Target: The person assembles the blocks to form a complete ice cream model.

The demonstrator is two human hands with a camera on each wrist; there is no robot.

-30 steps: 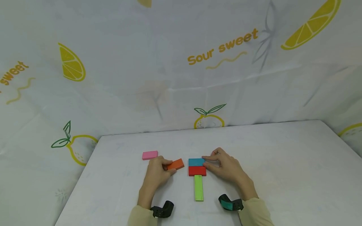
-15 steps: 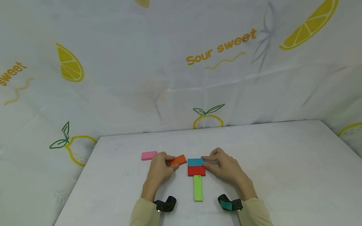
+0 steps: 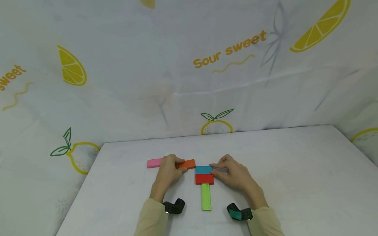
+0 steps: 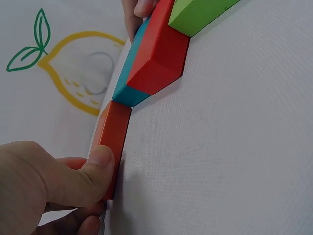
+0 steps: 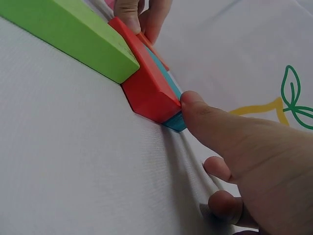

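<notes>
My left hand (image 3: 170,168) pinches an orange block (image 3: 189,164) between thumb and fingers. In the left wrist view, one end of the orange block (image 4: 113,125) meets the corner of the blue block (image 4: 128,90). The blue block (image 3: 202,169) lies flat against the far side of a red block (image 3: 204,179). Below the red block, a long green block (image 3: 206,196) points toward me like a stem. My right hand (image 3: 236,172) holds the blue block's right end, its thumb by the seam with the red block; the right wrist view hides the index fingertip.
A pink block (image 3: 154,163) lies to the left, partly behind my left hand. All the blocks are on a white-covered table (image 3: 289,170). Behind it hangs a white cloth (image 3: 127,82) with lemon prints.
My left hand has moved right and away from me with the orange block, which has turned straighter and come up to the blue block's corner. The right hand stays at the blue block.
</notes>
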